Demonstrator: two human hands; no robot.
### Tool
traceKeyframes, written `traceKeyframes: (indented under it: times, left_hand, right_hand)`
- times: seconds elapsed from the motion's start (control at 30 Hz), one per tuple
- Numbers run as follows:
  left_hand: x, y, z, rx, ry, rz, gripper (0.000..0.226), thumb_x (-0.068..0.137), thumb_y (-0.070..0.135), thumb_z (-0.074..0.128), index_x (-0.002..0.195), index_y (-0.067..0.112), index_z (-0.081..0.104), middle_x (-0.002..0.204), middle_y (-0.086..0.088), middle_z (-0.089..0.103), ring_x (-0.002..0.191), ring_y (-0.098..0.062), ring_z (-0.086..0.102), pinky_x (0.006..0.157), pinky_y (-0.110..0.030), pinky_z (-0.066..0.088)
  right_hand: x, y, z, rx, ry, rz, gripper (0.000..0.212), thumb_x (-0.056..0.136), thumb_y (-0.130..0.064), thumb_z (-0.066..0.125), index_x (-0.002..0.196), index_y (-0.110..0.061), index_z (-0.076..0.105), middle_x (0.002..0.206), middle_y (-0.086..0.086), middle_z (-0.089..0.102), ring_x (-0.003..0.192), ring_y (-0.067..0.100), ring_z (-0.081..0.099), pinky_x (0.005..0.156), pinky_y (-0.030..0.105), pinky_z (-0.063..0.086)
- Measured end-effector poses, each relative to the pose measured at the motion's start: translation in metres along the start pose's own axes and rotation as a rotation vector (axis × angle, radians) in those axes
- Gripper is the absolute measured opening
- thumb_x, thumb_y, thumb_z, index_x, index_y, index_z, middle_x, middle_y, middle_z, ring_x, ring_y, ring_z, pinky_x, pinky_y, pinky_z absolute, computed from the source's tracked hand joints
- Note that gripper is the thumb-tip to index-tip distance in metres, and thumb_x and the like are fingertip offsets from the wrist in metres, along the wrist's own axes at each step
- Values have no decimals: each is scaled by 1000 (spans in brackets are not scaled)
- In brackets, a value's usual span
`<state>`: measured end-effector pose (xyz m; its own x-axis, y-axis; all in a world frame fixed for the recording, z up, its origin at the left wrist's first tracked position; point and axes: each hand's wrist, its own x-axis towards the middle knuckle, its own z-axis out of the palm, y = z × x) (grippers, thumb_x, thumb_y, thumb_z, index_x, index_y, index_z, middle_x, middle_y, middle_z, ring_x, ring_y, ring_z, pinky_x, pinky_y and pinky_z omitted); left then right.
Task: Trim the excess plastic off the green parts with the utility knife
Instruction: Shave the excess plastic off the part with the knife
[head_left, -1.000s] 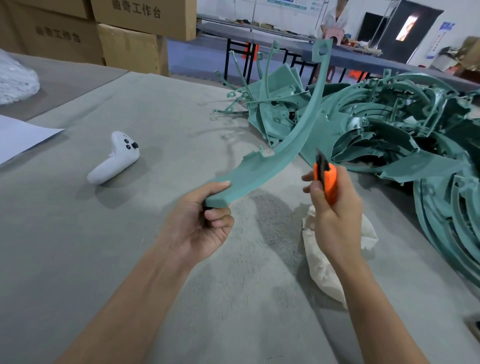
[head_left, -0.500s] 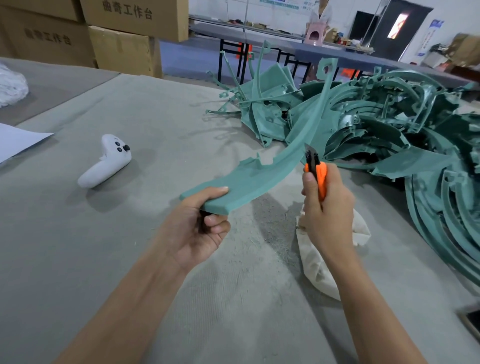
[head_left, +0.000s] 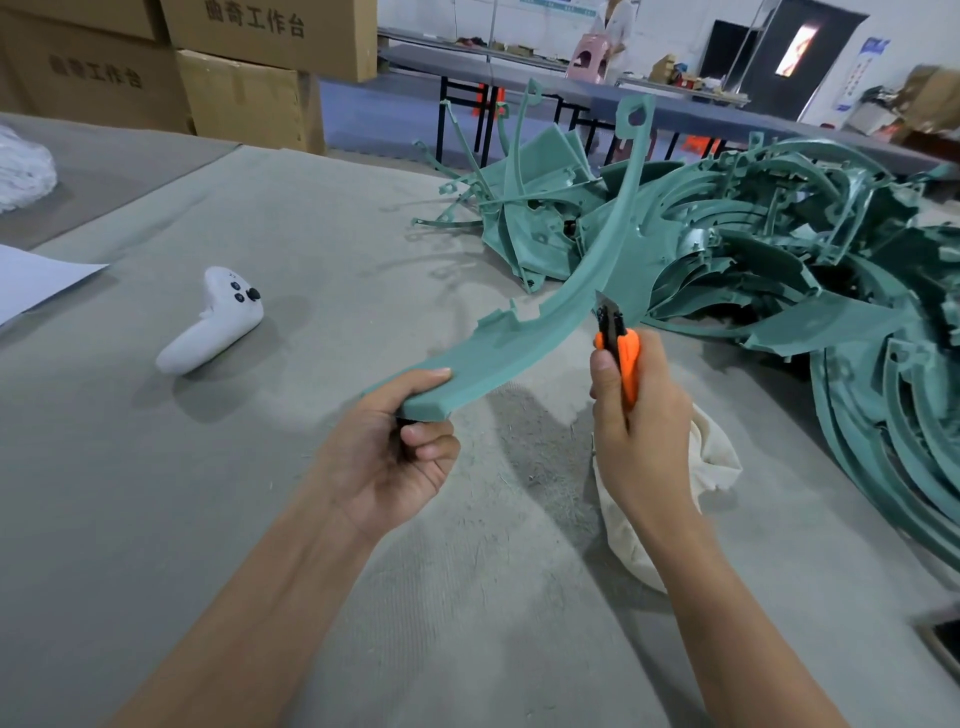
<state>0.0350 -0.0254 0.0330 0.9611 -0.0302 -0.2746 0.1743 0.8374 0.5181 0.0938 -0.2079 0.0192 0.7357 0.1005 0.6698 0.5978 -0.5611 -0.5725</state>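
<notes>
- I see the curved green part (head_left: 566, 306) held above the table (head_left: 156, 493). It rises in an arc from its lower end at the left hand up and away toward its holed tip.
- My left hand (head_left: 395, 441) grips the part's lower end, thumb along the top face and fingers curled underneath.
- My right hand (head_left: 639, 431) is closed around the orange utility knife (head_left: 621, 353), just right of the part's mid-span.
- The blade points up, its tip at the part's right edge. I cannot tell whether it touches.
- The two hands are apart, with the part's lower section between them.
- A pile of green parts (head_left: 779, 270) lies on the table behind and to the right.
- A pale cloth (head_left: 711, 457) lies under the right wrist.
- A white controller (head_left: 213, 322) lies well to the left.
</notes>
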Motion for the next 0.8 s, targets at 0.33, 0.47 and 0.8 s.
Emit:
traceKeyframes:
  times: [0.33, 0.47, 0.8]
  left_hand:
    - [3, 2, 0, -100, 6, 11, 18, 71, 9, 60, 77, 15, 45, 42, 9, 33, 27, -1, 35, 30, -13, 28]
    - [3, 4, -1, -113, 1, 11, 17, 71, 10, 60, 76, 15, 45, 41, 9, 32, 26, -2, 34, 30, -13, 28]
    - [2, -1, -1, -55, 2, -17, 20, 67, 8, 64, 71, 15, 46, 49, 9, 29, 26, -2, 32, 29, -14, 27]
  right_hand:
    - [-21, -25, 17, -28, -107, -135, 22, 103, -33, 41, 105, -13, 52, 69, -14, 40, 53, 5, 38, 50, 20, 30]
    - [-26, -31, 19, 11, -126, -170, 25, 101, -32, 41, 108, -12, 53, 72, -17, 38, 58, 5, 36, 54, 20, 27]
    - [-9, -12, 2, -5, -36, -27, 15, 104, -28, 44, 92, -18, 45, 63, -3, 47, 53, 14, 43, 46, 25, 31]
